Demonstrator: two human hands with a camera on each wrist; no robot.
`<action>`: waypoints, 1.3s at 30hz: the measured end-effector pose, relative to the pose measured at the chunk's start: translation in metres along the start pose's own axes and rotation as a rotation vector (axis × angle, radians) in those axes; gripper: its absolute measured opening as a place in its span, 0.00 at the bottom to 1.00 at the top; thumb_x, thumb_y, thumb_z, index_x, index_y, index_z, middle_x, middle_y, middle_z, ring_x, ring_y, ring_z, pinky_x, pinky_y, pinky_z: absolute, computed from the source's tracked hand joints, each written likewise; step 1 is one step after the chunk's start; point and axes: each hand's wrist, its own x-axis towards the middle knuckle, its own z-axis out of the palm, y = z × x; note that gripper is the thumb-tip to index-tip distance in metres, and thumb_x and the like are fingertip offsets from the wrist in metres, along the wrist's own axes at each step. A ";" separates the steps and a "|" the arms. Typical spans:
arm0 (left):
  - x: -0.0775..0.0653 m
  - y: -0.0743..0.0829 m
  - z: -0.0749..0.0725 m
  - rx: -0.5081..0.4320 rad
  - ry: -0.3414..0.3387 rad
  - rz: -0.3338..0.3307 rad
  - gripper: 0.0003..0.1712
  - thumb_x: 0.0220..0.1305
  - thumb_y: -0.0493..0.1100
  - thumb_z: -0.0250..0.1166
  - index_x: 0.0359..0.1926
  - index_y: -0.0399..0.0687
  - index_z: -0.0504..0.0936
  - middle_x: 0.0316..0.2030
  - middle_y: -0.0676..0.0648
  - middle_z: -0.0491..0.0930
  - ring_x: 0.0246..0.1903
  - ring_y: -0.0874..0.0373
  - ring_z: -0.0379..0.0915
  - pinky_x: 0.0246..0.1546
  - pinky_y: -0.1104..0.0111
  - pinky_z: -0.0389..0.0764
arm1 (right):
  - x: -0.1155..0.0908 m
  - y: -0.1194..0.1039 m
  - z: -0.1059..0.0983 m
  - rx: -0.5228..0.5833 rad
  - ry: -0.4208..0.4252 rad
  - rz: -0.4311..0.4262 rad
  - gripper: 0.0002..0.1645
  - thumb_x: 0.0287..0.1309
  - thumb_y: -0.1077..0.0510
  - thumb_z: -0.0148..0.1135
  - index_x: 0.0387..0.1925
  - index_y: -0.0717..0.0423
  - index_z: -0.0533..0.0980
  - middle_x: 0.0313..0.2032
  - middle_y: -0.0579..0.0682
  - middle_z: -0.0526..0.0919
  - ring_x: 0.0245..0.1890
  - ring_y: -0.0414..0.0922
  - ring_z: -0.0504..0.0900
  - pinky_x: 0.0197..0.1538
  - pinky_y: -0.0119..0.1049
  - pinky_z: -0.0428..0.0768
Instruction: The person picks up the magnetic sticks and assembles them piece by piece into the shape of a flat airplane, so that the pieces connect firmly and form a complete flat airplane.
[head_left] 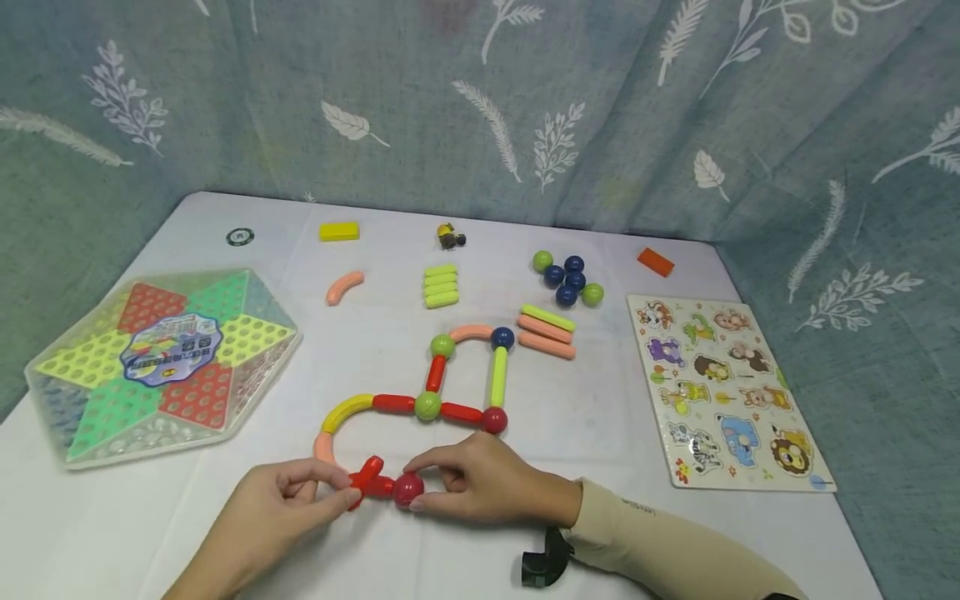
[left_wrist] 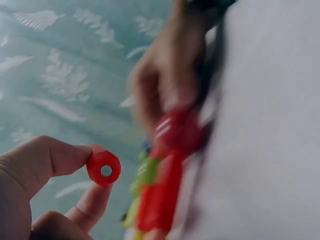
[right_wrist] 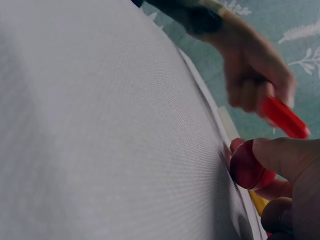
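My left hand (head_left: 273, 508) pinches a red magnetic rod (head_left: 369, 475) between thumb and forefinger; in the left wrist view its end shows a round silver magnet. My right hand (head_left: 491, 483) grips a red ball (head_left: 408, 491) at the near end of a chain of magnetic pieces. A second red rod (head_left: 382, 487) joins that ball, partly behind the held rod. From there the chain curves through a pink arc (head_left: 325, 447) and a yellow arc (head_left: 348, 409) to a red rod (head_left: 393, 404) and a green ball (head_left: 427, 406). Beyond it stands a four-sided loop with a blue ball (head_left: 502, 337) at one corner.
Loose blue and green balls (head_left: 567, 296), short green rods (head_left: 441, 287), longer pink rods (head_left: 546, 345) and a pink arc (head_left: 344, 287) lie farther back. A hexagonal Chinese checkers box (head_left: 262, 367) is at left, an animal puzzle board (head_left: 712, 333) at right. A black curved piece (head_left: 546, 562) lies near my right forearm.
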 end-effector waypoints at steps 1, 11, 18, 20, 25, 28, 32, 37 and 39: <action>-0.004 -0.002 0.006 0.001 -0.006 -0.019 0.22 0.41 0.61 0.74 0.31 0.52 0.84 0.12 0.51 0.56 0.13 0.63 0.53 0.14 0.72 0.57 | 0.000 0.000 0.000 -0.004 0.003 -0.006 0.22 0.56 0.38 0.59 0.52 0.36 0.76 0.12 0.34 0.63 0.11 0.28 0.62 0.16 0.24 0.60; -0.023 -0.014 0.049 0.183 0.120 -0.081 0.15 0.37 0.55 0.77 0.26 0.59 0.83 0.08 0.54 0.58 0.10 0.64 0.51 0.13 0.74 0.52 | 0.000 0.002 0.000 -0.049 0.053 -0.053 0.21 0.57 0.39 0.59 0.51 0.37 0.76 0.12 0.34 0.62 0.12 0.26 0.60 0.17 0.22 0.58; -0.030 -0.015 0.059 0.338 0.194 0.020 0.13 0.39 0.54 0.76 0.22 0.60 0.79 0.09 0.57 0.59 0.11 0.66 0.52 0.15 0.75 0.51 | 0.000 0.001 0.002 -0.052 0.056 -0.054 0.21 0.57 0.39 0.59 0.51 0.37 0.76 0.12 0.33 0.62 0.12 0.26 0.60 0.16 0.23 0.57; -0.031 -0.014 0.061 0.362 0.221 0.043 0.14 0.40 0.55 0.76 0.22 0.60 0.79 0.09 0.58 0.59 0.11 0.66 0.52 0.15 0.74 0.51 | 0.000 0.002 0.003 -0.050 0.051 -0.044 0.22 0.57 0.38 0.59 0.52 0.37 0.76 0.12 0.33 0.63 0.12 0.26 0.60 0.16 0.23 0.57; -0.030 -0.012 0.064 0.378 0.212 0.025 0.17 0.41 0.62 0.73 0.23 0.61 0.79 0.09 0.57 0.60 0.11 0.64 0.54 0.15 0.73 0.51 | -0.001 0.002 0.004 -0.043 0.042 -0.030 0.22 0.57 0.38 0.59 0.52 0.37 0.76 0.11 0.33 0.63 0.11 0.26 0.61 0.15 0.23 0.57; -0.029 -0.010 0.064 0.387 0.206 0.038 0.19 0.40 0.67 0.71 0.22 0.62 0.79 0.09 0.57 0.60 0.11 0.64 0.54 0.15 0.73 0.51 | -0.001 0.001 0.003 -0.039 0.040 -0.024 0.22 0.57 0.38 0.59 0.52 0.37 0.76 0.11 0.33 0.62 0.11 0.27 0.61 0.15 0.23 0.57; -0.026 -0.009 0.059 0.391 0.275 0.193 0.14 0.43 0.65 0.71 0.24 0.67 0.81 0.08 0.60 0.57 0.10 0.66 0.51 0.15 0.74 0.51 | 0.000 0.000 0.002 -0.036 0.034 -0.013 0.22 0.58 0.38 0.58 0.53 0.37 0.75 0.11 0.33 0.63 0.11 0.27 0.61 0.15 0.24 0.57; -0.011 -0.008 0.043 0.424 0.367 0.541 0.10 0.45 0.53 0.75 0.29 0.71 0.82 0.10 0.67 0.53 0.12 0.71 0.49 0.14 0.76 0.53 | -0.001 0.000 0.001 -0.042 0.021 -0.003 0.24 0.60 0.39 0.56 0.56 0.40 0.74 0.11 0.33 0.63 0.11 0.28 0.61 0.15 0.23 0.58; -0.003 -0.006 0.036 0.443 0.355 0.641 0.12 0.45 0.51 0.75 0.33 0.70 0.83 0.13 0.71 0.60 0.14 0.72 0.53 0.16 0.77 0.57 | -0.001 0.000 0.001 -0.046 0.018 0.000 0.25 0.60 0.39 0.56 0.57 0.41 0.74 0.12 0.33 0.63 0.11 0.28 0.61 0.15 0.24 0.59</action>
